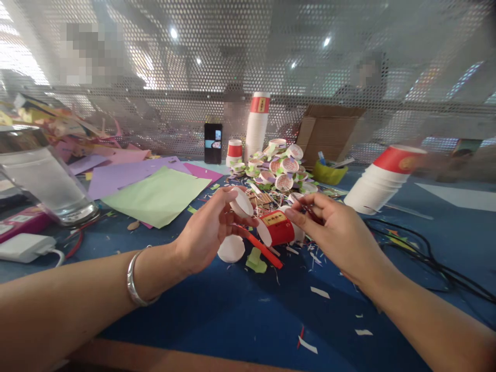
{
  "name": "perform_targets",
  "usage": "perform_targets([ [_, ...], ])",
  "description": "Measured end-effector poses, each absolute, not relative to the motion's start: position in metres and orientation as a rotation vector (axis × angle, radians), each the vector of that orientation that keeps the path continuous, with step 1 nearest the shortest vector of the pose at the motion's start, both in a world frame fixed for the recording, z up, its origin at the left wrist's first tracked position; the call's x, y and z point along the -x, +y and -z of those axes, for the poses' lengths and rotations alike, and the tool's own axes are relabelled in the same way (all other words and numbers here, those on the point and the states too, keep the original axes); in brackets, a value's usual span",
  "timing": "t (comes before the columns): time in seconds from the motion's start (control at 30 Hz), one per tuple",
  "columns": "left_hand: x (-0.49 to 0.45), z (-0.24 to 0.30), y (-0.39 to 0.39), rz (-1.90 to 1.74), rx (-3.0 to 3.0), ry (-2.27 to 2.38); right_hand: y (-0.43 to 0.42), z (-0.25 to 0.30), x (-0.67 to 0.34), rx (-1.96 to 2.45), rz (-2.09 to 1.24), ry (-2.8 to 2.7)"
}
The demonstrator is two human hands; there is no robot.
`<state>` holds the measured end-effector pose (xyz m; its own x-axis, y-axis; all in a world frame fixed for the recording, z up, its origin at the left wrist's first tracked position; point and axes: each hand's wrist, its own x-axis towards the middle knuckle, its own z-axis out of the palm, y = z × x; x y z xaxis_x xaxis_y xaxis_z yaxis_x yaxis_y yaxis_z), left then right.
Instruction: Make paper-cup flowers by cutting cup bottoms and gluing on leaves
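My left hand, with a silver bangle on the wrist, pinches a cut-up white paper cup piece with a red strip hanging from it. My right hand is closed on a red-and-white paper cup section and grips what looks like dark scissors. Both hands meet above the blue table. A white round cup bottom and a green paper scrap lie just below them.
Behind the hands lie a pile of cut cup discs, a tall cup stack, a tipped cup stack, coloured paper sheets, a phone, a cardboard box, a glass jar, black cables. People sit beyond a mesh screen.
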<state>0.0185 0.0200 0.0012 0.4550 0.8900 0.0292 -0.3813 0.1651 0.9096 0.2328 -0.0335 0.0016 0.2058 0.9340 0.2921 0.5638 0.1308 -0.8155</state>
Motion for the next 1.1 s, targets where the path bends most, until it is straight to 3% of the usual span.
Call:
perform_targets([
  [0.3, -0.018, 0.004, 0.017, -0.957, -1.066, 0.616, -0.030, 0.002, -0.233, 1.495, -0.800, -1.255],
  [0.77, -0.021, -0.002, 0.015, -0.928, -1.069, 0.564, -0.035, -0.004, -0.230, 1.449, -0.796, -1.348],
  [1.1, -0.022, -0.007, 0.020, -1.064, -0.885, 0.498, -0.044, -0.005, -0.225, 1.460, -0.336, -1.590],
])
